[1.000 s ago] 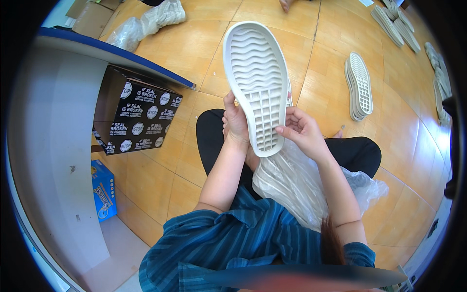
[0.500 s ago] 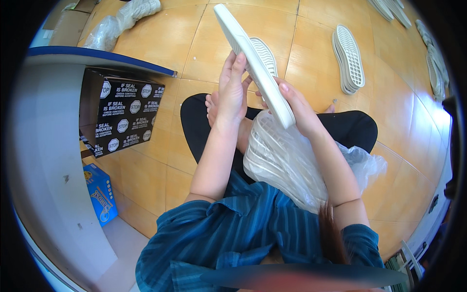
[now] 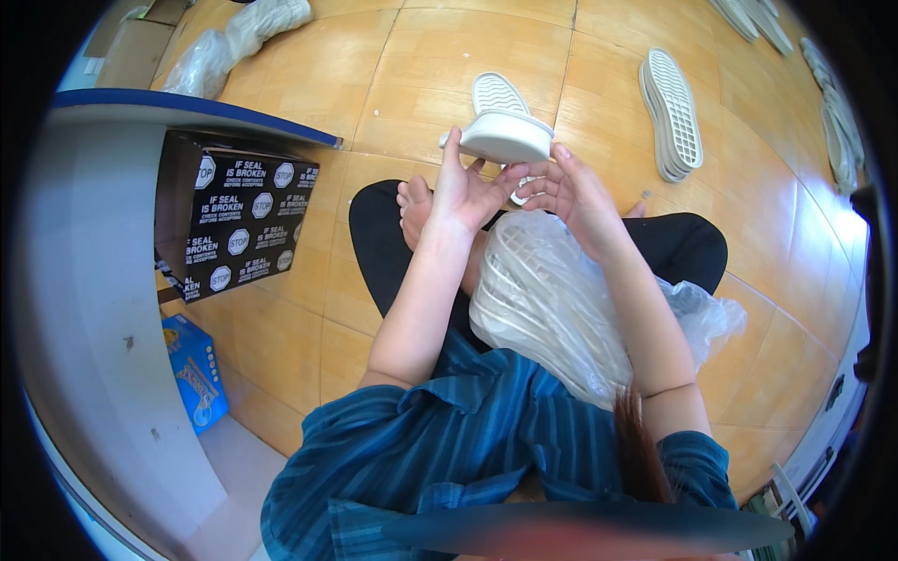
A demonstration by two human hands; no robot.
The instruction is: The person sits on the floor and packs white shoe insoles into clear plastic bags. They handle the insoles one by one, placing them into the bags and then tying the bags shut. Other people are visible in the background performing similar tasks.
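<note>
Both bare hands are up in my head view, and between them sits the thing in play, a thick off-white moulded shoe sole (image 3: 510,137), end-on to me and raised above the lap. The left hand (image 3: 462,194) has it gripped at its left side, thumb upright along the edge, other fingers partly hidden from me. The right hand (image 3: 577,196) grips lightly at the opposite side, thumb at the edge, fingers curled underneath; how hard either one squeezes, I can't tell.

Just beyond, I spot a second off-white sole with wavy tread (image 3: 499,91), partly blocked by the first. Below, in the lap, there's a clear plastic bag packed with pale soles (image 3: 547,304), right by the right forearm. Off to my right, a neat stack of off-white grid-tread soles (image 3: 673,112) rests on the glossy tan floor (image 3: 599,103). Over on my left: a black cardboard box with white printing (image 3: 245,220), and a bright blue carton (image 3: 195,374) lower down.
</note>
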